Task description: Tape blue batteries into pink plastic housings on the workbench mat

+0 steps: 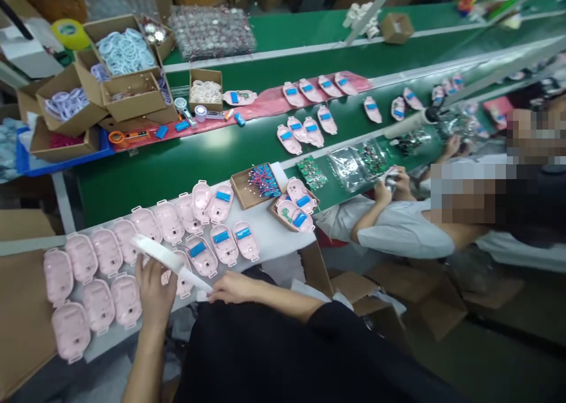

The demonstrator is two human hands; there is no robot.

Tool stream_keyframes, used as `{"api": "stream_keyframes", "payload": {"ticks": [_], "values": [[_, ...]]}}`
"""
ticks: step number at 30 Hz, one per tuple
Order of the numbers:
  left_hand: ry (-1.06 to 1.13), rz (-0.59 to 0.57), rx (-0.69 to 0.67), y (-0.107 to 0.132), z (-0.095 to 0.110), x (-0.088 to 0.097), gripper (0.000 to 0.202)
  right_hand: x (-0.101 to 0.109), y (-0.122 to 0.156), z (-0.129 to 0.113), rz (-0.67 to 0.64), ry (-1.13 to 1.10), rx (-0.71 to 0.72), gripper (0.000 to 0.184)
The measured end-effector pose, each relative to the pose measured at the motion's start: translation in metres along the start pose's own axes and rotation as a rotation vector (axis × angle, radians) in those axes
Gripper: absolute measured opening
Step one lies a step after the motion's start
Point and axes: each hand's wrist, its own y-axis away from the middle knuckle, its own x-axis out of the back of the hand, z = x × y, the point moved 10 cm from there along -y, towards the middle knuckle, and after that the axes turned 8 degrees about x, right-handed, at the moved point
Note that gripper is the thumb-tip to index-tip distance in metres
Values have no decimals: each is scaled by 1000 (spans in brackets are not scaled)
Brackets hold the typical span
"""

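Note:
My left hand (155,288) is closed around a roll of white tape (158,251), held above the pink plastic shells. A strip of tape (197,280) runs from the roll to my right hand (233,287), whose fingers pinch its end. Below the roll lies a pink shell (183,282), partly hidden by the tape and my left hand. Nearby, another pink shell (201,255) carries a blue battery (197,249). More shells, such as one at the left end (71,332), lie in rows, without blue batteries showing.
A box of wired blue batteries (260,185) stands beyond the shells. Green circuit boards (312,173) lie to its right. A green conveyor belt (177,167) bears more shells. Cartons of rings (126,52) stand at the back left. A co-worker (398,232) sits at the right.

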Motion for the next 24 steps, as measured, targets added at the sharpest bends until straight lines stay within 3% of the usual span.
{"api": "stream_keyframes", "payload": {"ticks": [2,4,6,7,9,11,16,19,24], "values": [[15,-29,-19,14,13,0,31,58,6,13,73,151,-2,20],[16,-26,-37,33,33,5,31,161,28,31,365,332,-130,22],[9,-23,-29,49,53,11,33,265,69,51,680,579,-385,23],[7,-23,-19,55,61,12,35,301,85,61,749,680,-492,24],[5,-24,13,63,72,15,38,345,107,83,775,805,-633,30],[7,-25,35,67,78,15,40,356,114,105,756,836,-646,34],[-16,-29,57,68,82,17,35,344,118,134,873,823,-521,33],[-31,-31,66,70,77,21,30,345,117,138,904,835,-533,33],[-17,-43,40,86,56,18,29,355,109,127,840,904,-642,34]]}}
